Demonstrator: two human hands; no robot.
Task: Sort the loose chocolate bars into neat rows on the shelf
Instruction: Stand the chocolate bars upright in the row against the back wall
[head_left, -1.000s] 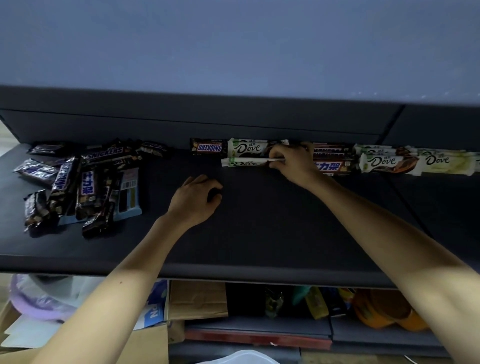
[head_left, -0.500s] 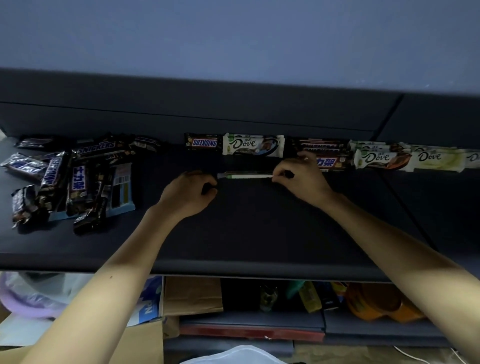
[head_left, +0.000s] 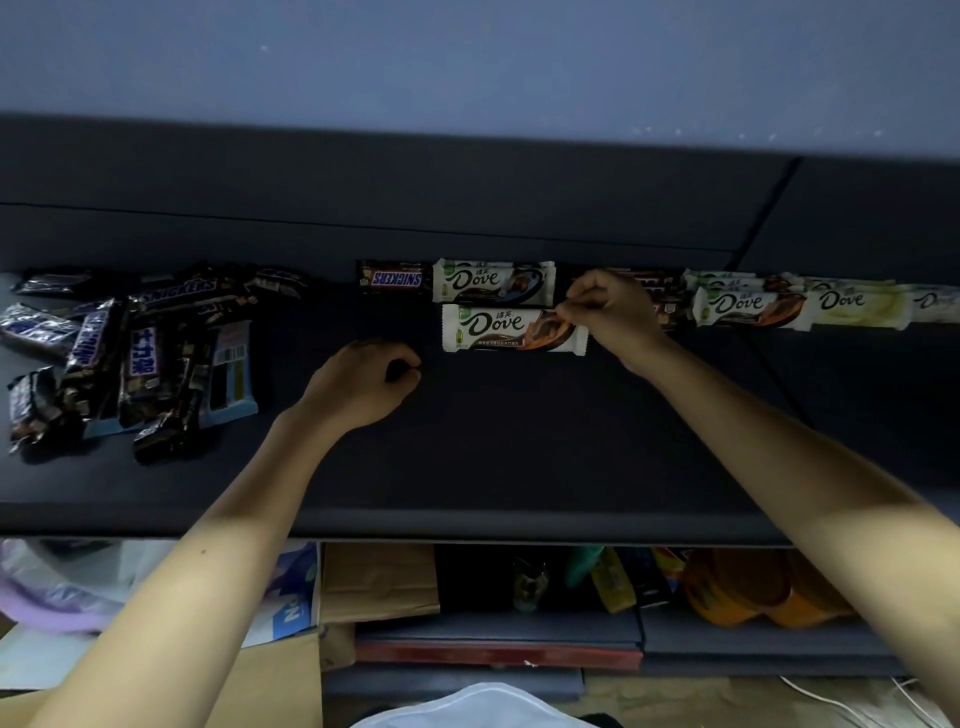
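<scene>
A white Dove bar (head_left: 506, 331) lies face up on the dark shelf (head_left: 493, 457), just in front of another Dove bar (head_left: 493, 282) in the back row. My right hand (head_left: 610, 312) pinches its right end. My left hand (head_left: 363, 382) hovers curled just left of the bar, holding nothing. A Snickers bar (head_left: 396, 278) sits at the row's left end. More Dove bars (head_left: 748, 306) and dark bars continue the row to the right. A loose pile of Snickers bars (head_left: 130, 353) lies at the far left.
A light blue flat packet (head_left: 234, 371) lies under the pile's right side. The shelf's back wall (head_left: 467, 208) rises behind the row. Below the shelf are cardboard boxes (head_left: 379, 582), orange packets (head_left: 743, 592) and plastic bags (head_left: 52, 587).
The Dove bar, held on edge between both hands before, now lies flat and face up in front of the back row. My left hand has let go of its left end.
</scene>
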